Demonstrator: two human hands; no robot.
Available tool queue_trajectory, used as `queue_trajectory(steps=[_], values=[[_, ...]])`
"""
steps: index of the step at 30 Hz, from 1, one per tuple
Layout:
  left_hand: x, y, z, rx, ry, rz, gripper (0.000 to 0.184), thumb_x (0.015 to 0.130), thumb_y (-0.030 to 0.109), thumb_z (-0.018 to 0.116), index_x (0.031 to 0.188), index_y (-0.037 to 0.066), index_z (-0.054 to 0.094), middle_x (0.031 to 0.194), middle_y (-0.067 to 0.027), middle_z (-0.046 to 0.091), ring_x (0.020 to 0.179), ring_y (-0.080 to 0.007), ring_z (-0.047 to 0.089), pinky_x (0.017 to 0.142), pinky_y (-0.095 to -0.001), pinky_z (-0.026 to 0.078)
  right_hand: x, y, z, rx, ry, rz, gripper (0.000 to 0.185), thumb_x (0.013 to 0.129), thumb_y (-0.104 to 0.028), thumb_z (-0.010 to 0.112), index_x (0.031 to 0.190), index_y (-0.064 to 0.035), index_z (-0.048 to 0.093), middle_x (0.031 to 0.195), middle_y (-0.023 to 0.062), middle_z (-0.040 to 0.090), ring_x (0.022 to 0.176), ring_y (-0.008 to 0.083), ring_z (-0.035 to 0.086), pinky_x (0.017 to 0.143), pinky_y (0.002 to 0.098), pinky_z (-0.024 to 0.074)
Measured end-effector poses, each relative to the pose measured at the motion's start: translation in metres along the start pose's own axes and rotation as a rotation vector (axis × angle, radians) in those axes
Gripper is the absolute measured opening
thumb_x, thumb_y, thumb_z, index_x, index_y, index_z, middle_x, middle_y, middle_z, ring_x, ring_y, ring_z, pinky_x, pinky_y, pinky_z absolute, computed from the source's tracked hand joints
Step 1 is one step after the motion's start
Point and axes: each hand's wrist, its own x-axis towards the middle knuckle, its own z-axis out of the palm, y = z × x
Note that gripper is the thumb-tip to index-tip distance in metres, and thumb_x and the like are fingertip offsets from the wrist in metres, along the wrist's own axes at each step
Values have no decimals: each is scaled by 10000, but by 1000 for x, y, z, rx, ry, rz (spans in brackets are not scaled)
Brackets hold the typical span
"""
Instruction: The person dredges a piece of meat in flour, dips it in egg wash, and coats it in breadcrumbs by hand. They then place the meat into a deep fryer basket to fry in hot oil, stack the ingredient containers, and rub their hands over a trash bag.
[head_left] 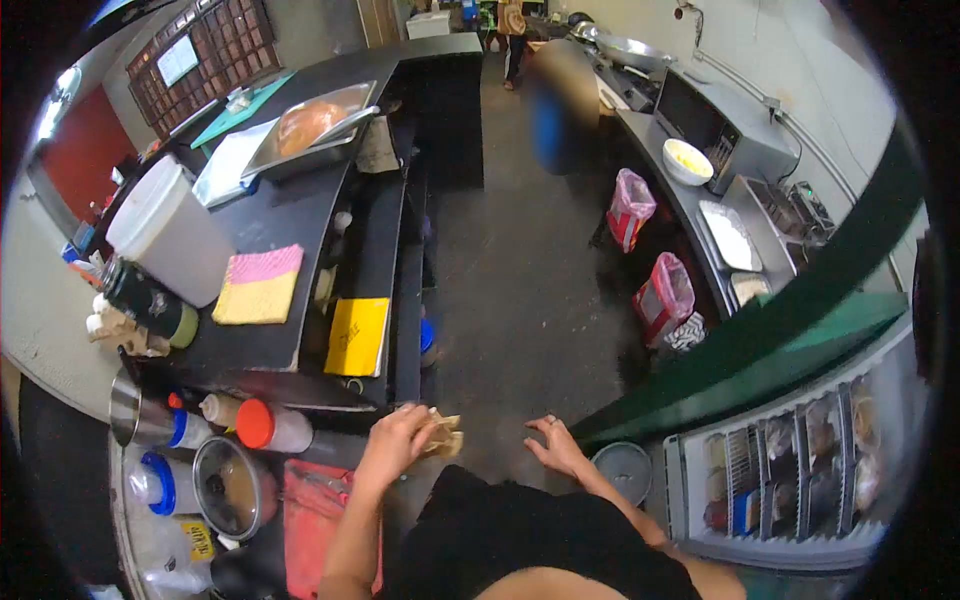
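My left hand (402, 438) is closed around a crumpled piece of brown paper (443, 434), held low in front of my body. To its right, my right hand (550, 440) hangs with its fingers apart and holds nothing. A red cloth (310, 530) lies below and left of my left hand. Beside that cloth stand a jar with a red lid (256, 425) and a round metal pot (228, 488). Below my right hand is a round grey lidded bin (622, 472).
At the left, a black counter (270, 225) holds a folded cloth, a white bucket and a metal tray. An open fridge (800, 460) with a green door frame stands at the right. Two red bins (665, 300) line the aisle. People stand farther back.
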Motion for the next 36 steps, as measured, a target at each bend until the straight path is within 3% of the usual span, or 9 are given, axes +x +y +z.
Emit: queue_trajectory(steps=[6, 13, 15, 17, 21, 29, 36], values=[[133, -9, 76, -153, -20, 169, 131, 796, 141, 608, 814, 22, 556, 745, -160, 544, 745, -358, 559, 648, -409, 443, 31, 19, -43, 149, 182, 128, 393, 790, -181, 631, 1133, -11, 543, 1066, 183, 532, 1013, 338, 512, 876, 389, 414], [293, -37, 107, -124, -218, 269, 125, 787, 116, 604, 784, 3, 552, 766, -177, 571, 766, -367, 567, 675, -419, 446, 93, 26, -83, 207, 567, 266, 422, 770, -141, 637, 1152, -5, 519, 1027, 191, 539, 969, 324, 543, 824, 387, 441], [341, -41, 105, -94, -259, 360, 164, 788, 171, 618, 781, 25, 544, 756, -154, 569, 761, -346, 571, 668, -440, 450, 113, 40, -88, 238, 668, 349, 424, 772, -133, 636, 1158, -8, 512, 1034, 189, 537, 979, 321, 543, 824, 392, 440], [388, -43, 108, -86, -310, 412, 166, 785, 172, 620, 775, 25, 544, 756, -154, 570, 761, -346, 572, 664, -438, 450, 133, 39, -103, 150, 751, 433, 413, 784, -123, 632, 1160, -4, 508, 1041, 154, 531, 960, 276, 560, 818, 349, 453], [478, -27, 119, -56, -379, 534, 143, 789, 153, 598, 760, 26, 540, 749, -163, 559, 747, -355, 567, 650, -443, 445, 170, 49, -133, 209, 894, 537, 416, 788, -123, 629, 1173, -30, 503, 1058, 173, 534, 987, 305, 551, 805, 381, 454], [637, 104, 201, -226, -526, 1015, 152, 790, 152, 584, 802, 6, 545, 789, -197, 561, 773, -381, 559, 682, -423, 445, 178, 72, -186, 202, 1177, 797, 421, 774, -110, 630, 1169, -35, 506, 1026, 153, 545, 869, 264, 559, 777, 350, 455], [722, 268, 255, -375, -583, 1266, 168, 793, 151, 619, 841, -6, 582, 811, -180, 605, 794, -333, 595, 705, -371, 453, 174, 134, -259, 244, 1372, 745, 388, 776, -83, 625, 1143, -6, 524, 1014, 146, 553, 913, 244, 571, 789, 329, 462]])
